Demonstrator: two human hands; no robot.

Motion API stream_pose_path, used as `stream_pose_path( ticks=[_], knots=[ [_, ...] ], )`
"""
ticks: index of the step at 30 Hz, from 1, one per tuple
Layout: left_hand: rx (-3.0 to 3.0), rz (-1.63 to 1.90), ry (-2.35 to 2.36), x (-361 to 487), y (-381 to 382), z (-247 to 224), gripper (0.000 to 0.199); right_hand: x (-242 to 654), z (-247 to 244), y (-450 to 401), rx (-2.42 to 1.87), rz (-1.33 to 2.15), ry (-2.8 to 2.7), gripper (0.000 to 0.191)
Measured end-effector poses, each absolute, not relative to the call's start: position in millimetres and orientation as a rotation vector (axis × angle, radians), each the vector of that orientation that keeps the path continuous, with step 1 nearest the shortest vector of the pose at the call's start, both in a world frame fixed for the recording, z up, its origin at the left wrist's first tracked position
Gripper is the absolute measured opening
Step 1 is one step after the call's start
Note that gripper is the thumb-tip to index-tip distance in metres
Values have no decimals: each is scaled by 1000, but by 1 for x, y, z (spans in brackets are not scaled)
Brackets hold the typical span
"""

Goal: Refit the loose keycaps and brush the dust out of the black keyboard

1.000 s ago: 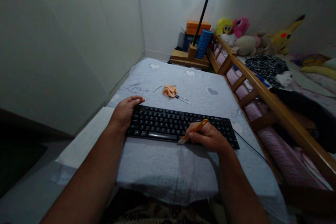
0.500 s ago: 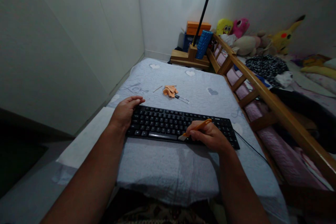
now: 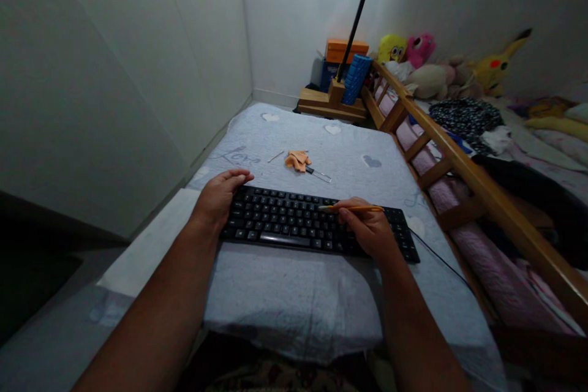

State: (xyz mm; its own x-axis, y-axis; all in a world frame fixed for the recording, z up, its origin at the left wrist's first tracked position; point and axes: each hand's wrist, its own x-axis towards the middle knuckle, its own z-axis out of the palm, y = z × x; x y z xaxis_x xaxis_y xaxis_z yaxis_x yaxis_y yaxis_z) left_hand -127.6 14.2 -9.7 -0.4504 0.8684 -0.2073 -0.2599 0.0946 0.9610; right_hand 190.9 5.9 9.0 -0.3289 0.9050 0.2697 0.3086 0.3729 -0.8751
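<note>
A black keyboard lies flat on the cloth-covered table. At its left end my left hand grips the edge, thumb and fingers near the top corner. My right hand is closed round a small brush with an orange handle, held nearly level above the right part of the keys. The pale bristles point left, at the upper key rows; whether they touch the keys I cannot tell. Beyond the keyboard lie a crumpled orange cloth, a wire tool with a black handle and a thin cotton swab.
A black cable runs from the keyboard's right side toward the wooden bed rail. White sheet material hangs at the table's left. Behind the table stand a lamp pole, a blue foam roller and an orange box.
My right hand has moved the brush from the bottom key row up to the upper rows, and its handle now lies flatter. My left hand stays at the keyboard's left end.
</note>
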Motion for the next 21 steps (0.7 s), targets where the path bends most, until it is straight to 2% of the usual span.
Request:
stream_pose_path(
  ticks=[6, 14, 21],
  knots=[
    [659, 1526, 1455, -127, 14, -9, 23, 187, 2, 11, -1065, 741, -1942, 19],
    [680, 1529, 1466, -127, 14, -9, 22, 191, 9, 5, -1038, 943, -1982, 18],
    [671, 1529, 1458, -126, 14, -8, 23, 191, 4, 11, -1074, 695, -1988, 19]
  ],
)
